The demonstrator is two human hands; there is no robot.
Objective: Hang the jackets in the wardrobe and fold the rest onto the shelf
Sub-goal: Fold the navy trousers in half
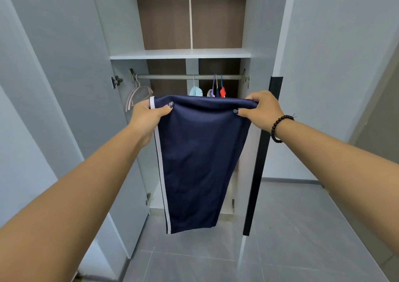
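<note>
Wardrobe [121, 33] fills upper half of frame, both doors swung open, pale grey w/ brown back panels. White shelf [180, 53] runs across upper centre, nothing visible on it. Grey tile floor [291, 227] lower right.

Navy trousers [194, 163] hang centre frame, held up in front of wardrobe opening, folded lengthwise; white side stripe [160, 173] down left edge; hem ends lower centre, clear of floor.

Hanging rail [187, 77] under shelf, centre. Empty pale pink hangers [138, 93] at its left end. Behind trousers' top edge, a few hangers w/ light blue, purple & red bits showing, garments mostly hidden, can't ID.

L hand [146, 114] centre-left, fingers clenched on waistband's left corner, thumb on front. R hand [261, 108] centre-right, pinching right corner same way. Dark bead bracelet [278, 128] on R wrist.
</note>
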